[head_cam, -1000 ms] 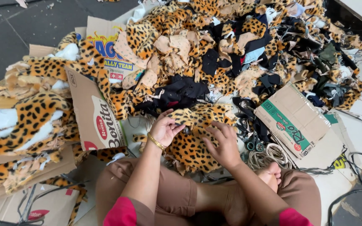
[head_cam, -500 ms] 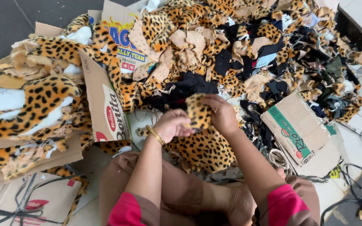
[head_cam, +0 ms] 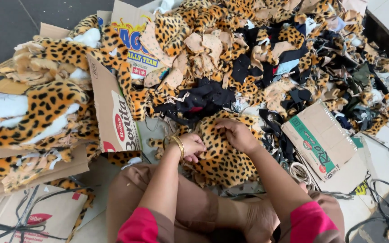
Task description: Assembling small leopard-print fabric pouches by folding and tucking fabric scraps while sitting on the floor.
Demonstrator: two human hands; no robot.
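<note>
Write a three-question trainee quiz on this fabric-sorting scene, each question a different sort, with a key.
1. True or false: both hands rest on the leopard-print fabric piece in front of the person's knees.
2. Multiple choice: the gold bangle sits on which wrist? A) left B) right C) neither
3. Fill in: the flattened cardboard box with the green stripe lies to the person's ____ side.

Key:
1. True: the left hand and right hand both touch it.
2. A
3. right
</note>
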